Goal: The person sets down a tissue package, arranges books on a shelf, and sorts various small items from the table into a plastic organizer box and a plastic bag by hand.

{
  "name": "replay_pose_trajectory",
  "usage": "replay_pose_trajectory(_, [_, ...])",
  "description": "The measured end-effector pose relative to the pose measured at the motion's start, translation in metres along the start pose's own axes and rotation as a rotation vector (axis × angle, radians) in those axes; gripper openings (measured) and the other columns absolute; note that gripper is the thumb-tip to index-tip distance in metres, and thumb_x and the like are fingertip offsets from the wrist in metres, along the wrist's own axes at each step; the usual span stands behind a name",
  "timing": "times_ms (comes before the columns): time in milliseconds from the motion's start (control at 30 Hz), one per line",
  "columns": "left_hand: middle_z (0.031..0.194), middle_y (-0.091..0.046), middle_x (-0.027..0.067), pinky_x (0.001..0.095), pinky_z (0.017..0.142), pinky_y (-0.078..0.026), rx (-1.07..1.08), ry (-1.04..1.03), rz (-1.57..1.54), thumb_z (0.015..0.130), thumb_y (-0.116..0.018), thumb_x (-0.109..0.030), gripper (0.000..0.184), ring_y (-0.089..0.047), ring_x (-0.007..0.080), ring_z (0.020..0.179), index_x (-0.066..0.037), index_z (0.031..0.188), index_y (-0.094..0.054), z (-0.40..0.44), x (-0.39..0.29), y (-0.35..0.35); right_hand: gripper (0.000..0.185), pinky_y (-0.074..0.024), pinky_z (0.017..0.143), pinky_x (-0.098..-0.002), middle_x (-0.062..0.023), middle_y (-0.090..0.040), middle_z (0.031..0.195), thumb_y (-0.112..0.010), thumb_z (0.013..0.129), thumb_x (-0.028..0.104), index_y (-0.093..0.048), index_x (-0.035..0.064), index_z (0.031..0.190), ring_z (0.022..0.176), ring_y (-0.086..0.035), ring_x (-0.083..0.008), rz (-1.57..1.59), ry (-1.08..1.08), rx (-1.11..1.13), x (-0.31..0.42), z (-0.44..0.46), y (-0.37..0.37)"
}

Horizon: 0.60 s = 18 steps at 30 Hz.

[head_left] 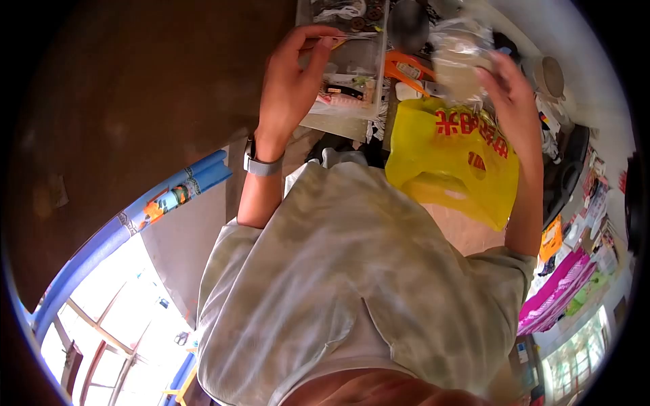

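Note:
My left hand (294,81), with a watch (263,162) on its wrist, reaches over the left side of a clear plastic box (362,57). Its thumb and fingers are pinched close together, and whatever lies between them is too small to make out. Inside the box are small odds and ends in compartments. On the right, my right hand (511,95) grips a crinkled clear plastic bag (464,57), blurred by motion. Below that bag, a yellow plastic bag (433,149) with red lettering lies spread near my lap.
An orange-handled tool (406,66) lies between the box and the clear bag. A dark round object (408,26) and a cup-like container (547,76) stand farther back. A large brown surface (149,88) fills the left. Bright pink cloth (555,291) is at the right.

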<state>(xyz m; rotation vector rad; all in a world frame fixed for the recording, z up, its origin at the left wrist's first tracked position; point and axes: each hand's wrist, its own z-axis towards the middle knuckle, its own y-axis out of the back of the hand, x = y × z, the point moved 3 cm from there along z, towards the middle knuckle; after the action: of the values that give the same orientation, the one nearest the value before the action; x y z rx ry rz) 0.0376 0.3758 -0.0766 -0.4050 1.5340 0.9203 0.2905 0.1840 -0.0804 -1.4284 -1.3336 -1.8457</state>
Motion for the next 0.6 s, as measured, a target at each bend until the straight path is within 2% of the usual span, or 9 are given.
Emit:
replay_pose_trajectory(33, [0.110,-0.067,0.0068,0.0260,0.088,-0.048,-0.020,0.033,-0.024,0.100,-0.056,-0.012,0.024,-0.061,0.0104,0.100,0.001,0.120,-0.060,-0.003,-0.002,0.005,0.028,-0.0469,0.070,-0.0261,-0.0065,-0.066,0.089,-0.062,0.097,0.020,-0.058,0.0003,0.116,0.077,-0.057,-0.0089,0.020,0.055,0.014,0.016,0.007,-0.017])
replay_pose_trajectory(133, [0.116,-0.065,0.0084,0.0266,0.088,-0.048,-0.048,-0.005,-0.029,0.099,-0.056,-0.012,0.029,-0.061,0.0117,0.104,-0.001,0.126,-0.056,0.000,0.009,0.017,0.033,-0.0503,0.081,-0.0333,-0.0133,-0.067,0.103,-0.059,0.097,0.022,-0.056,0.0029,0.125,0.092,-0.065,-0.0235,-0.288,0.158,0.405,0.042,0.042,-0.082])
replay_pose_trajectory(167, [0.116,-0.065,0.0084,0.0266,0.088,-0.048,-0.056,-0.007,-0.026,0.099,-0.056,-0.012,0.029,-0.061,0.0117,0.104,-0.001,0.126,-0.056,0.001,0.014,0.020,0.035,-0.0499,0.087,-0.0353,-0.0155,-0.066,0.109,-0.057,0.098,0.022,-0.054,0.0034,0.128,0.101,-0.065,-0.0285,-0.467,0.212,0.459,0.050,0.053,-0.101])
replay_pose_trajectory(233, [0.116,-0.064,0.0091,0.0275,0.089,-0.048,-0.062,-0.004,0.116,0.098,-0.058,-0.011,0.031,-0.060,0.0134,0.106,-0.002,0.127,-0.055,0.007,0.030,0.020,0.034,-0.0486,0.090,-0.0422,-0.0209,-0.063,0.114,-0.053,0.099,0.021,-0.055,0.0043,0.128,0.107,-0.060,-0.0380,-0.437,0.388,0.382,0.029,0.082,-0.138])
replay_pose_trajectory(267, [0.114,-0.064,0.0120,0.0310,0.090,-0.049,-0.099,-0.075,0.206,0.095,-0.060,-0.011,0.033,-0.062,0.0211,0.106,-0.002,0.126,-0.056,0.009,0.044,0.018,0.034,-0.0486,0.090,-0.0422,-0.0209,-0.063,0.114,-0.053,0.099,0.021,-0.055,0.0043,0.128,0.107,-0.060,-0.0380,-0.438,0.398,0.385,0.021,0.097,-0.149])
replay_pose_trajectory(333, [0.115,-0.063,0.0139,0.0339,0.090,-0.049,-0.142,-0.168,0.306,0.094,-0.060,-0.009,0.034,-0.062,0.0259,0.105,-0.002,0.126,-0.056,0.011,0.044,0.015,0.033,-0.0480,0.092,-0.0442,-0.0208,-0.063,0.118,-0.051,0.096,0.013,-0.056,0.0044,0.128,0.111,-0.059,-0.0380,-0.556,0.313,0.697,0.005,0.118,-0.174])
replay_pose_trajectory(400, [0.117,-0.059,0.0186,0.0409,0.092,-0.048,-0.141,-0.414,0.505,0.089,-0.060,-0.007,0.037,-0.060,0.0370,0.105,-0.001,0.125,-0.055,0.018,0.042,0.015,0.035,-0.0477,0.093,-0.0440,-0.0208,-0.063,0.119,-0.051,0.094,0.009,-0.056,0.0046,0.128,0.113,-0.059,-0.0382,-0.600,0.352,0.687,-0.001,0.131,-0.181])
replay_pose_trajectory(533, [0.116,-0.059,0.0190,0.0409,0.092,-0.048,-0.060,-0.218,0.456,0.090,-0.058,-0.005,0.031,-0.059,0.0361,0.106,-0.002,0.121,-0.058,0.016,0.059,0.009,0.044,-0.0466,0.097,-0.0435,-0.0204,-0.060,0.127,-0.052,0.089,0.005,-0.053,0.0063,0.133,0.116,-0.057,-0.0386,-0.801,0.383,0.535,-0.002,0.166,-0.146])
replay_pose_trajectory(600, [0.113,-0.061,0.0187,0.0402,0.092,-0.048,0.000,-0.570,0.677,0.089,-0.054,-0.002,0.026,-0.060,0.0351,0.105,-0.002,0.114,-0.062,0.005,0.079,-0.009,0.044,-0.0465,0.097,-0.0436,-0.0205,-0.058,0.129,-0.052,0.090,0.006,-0.052,0.0066,0.134,0.116,-0.057,-0.0388,-0.854,0.391,0.417,0.002,0.177,-0.129])
